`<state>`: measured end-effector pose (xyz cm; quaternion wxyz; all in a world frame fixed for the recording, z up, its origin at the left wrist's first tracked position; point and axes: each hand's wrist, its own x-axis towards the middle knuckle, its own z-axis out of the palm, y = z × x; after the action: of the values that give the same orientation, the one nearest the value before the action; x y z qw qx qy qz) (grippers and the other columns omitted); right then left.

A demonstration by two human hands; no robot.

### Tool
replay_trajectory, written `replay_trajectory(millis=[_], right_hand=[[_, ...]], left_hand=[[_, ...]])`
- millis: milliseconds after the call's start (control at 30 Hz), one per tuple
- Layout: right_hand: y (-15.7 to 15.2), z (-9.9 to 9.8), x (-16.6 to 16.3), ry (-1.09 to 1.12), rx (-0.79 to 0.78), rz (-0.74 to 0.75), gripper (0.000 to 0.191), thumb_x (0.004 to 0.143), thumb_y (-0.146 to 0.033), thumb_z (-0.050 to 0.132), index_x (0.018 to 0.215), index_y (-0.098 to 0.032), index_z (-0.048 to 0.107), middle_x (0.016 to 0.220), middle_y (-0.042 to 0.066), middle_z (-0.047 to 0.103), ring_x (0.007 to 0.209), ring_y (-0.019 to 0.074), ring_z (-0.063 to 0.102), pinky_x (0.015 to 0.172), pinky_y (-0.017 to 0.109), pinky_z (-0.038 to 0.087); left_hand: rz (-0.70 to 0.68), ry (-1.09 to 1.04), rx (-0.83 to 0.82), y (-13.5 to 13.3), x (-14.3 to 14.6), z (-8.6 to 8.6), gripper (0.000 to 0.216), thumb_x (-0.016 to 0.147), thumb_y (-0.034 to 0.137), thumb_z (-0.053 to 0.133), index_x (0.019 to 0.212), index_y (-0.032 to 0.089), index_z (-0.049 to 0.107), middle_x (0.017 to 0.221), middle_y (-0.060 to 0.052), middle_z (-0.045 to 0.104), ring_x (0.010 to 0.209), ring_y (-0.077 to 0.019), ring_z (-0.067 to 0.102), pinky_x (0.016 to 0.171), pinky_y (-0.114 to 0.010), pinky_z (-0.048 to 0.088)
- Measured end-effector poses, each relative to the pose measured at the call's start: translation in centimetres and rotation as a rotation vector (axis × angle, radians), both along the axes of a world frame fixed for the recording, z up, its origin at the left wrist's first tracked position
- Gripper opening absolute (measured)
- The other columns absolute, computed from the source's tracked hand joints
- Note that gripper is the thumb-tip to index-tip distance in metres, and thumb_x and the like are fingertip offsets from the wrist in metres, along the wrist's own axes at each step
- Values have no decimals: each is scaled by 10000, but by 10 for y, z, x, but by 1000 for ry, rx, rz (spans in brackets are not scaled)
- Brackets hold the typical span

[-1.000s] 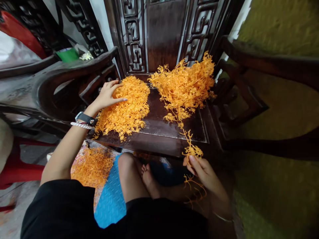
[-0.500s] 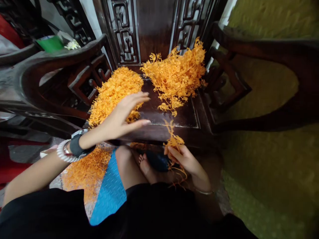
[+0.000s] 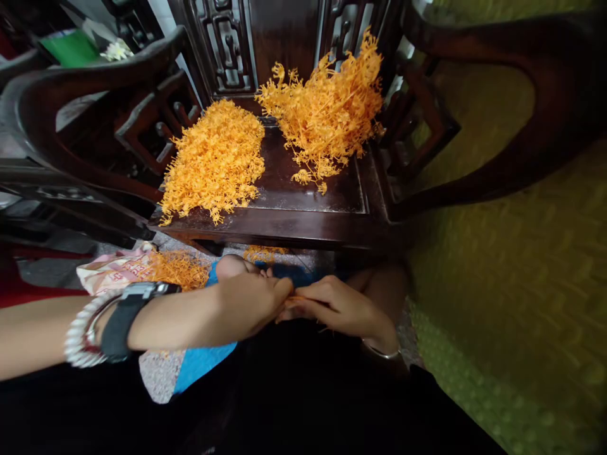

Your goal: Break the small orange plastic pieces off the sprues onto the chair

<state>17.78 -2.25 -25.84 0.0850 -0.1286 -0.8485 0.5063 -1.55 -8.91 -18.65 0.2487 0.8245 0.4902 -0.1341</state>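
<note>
Above my lap, my left hand and my right hand meet with their fingers closed. Between them a thin bit of an orange flower sprig shows, and both hands grip it; the rest is hidden by the fingers. On the dark wooden chair seat beyond the hands lie two heaps. To the left is a dense pile of loose orange blossoms. The other, at the back right, is a taller bunch of orange flower sprigs with their stems on.
Carved armrests flank the seat. Down on the floor at left, orange stems lie on a printed bag, beside a blue mat. A green object stands at the far left, and a yellow-green woven surface fills the right.
My left hand has come from over the blossom pile, where it was open, down to my right hand and closed. The sprig has dropped from sight into the hands. The view has shifted.
</note>
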Motion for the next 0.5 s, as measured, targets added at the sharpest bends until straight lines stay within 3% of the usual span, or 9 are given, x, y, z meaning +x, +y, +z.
replay_trajectory(millis=[100, 200, 333, 500], right_hand=[[-9, 13, 7, 17, 112, 113, 422, 1018, -357, 363, 773, -145, 634, 638, -13, 590, 577, 89, 485, 633, 240, 346], [-15, 18, 11, 28, 148, 167, 429, 1021, -355, 347, 727, -161, 593, 626, -11, 587, 571, 98, 469, 639, 251, 343], [-17, 17, 14, 51, 129, 222, 412, 1019, -353, 337, 737, -181, 583, 661, 3, 609, 584, 114, 488, 634, 265, 348], [-20, 20, 10, 102, 89, 270, 379, 1011, -318, 368, 731, -186, 587, 621, -2, 581, 567, 119, 492, 616, 268, 349]], left_hand=[[-153, 121, 179, -27, 1, 11, 153, 854, 37, 431, 843, 156, 527, 802, -53, 637, 662, -169, 598, 643, -288, 474], [-247, 126, 392, -44, -2, 19, 110, 817, 72, 501, 785, 170, 538, 780, -48, 633, 686, -195, 600, 666, -320, 490], [-264, 75, 380, -57, -10, 24, 90, 778, 109, 553, 779, 198, 566, 700, -11, 605, 528, -178, 542, 479, -308, 430], [-277, 35, 413, -72, -13, 28, 192, 750, 88, 537, 870, 215, 619, 721, -20, 635, 611, -184, 574, 616, -316, 494]])
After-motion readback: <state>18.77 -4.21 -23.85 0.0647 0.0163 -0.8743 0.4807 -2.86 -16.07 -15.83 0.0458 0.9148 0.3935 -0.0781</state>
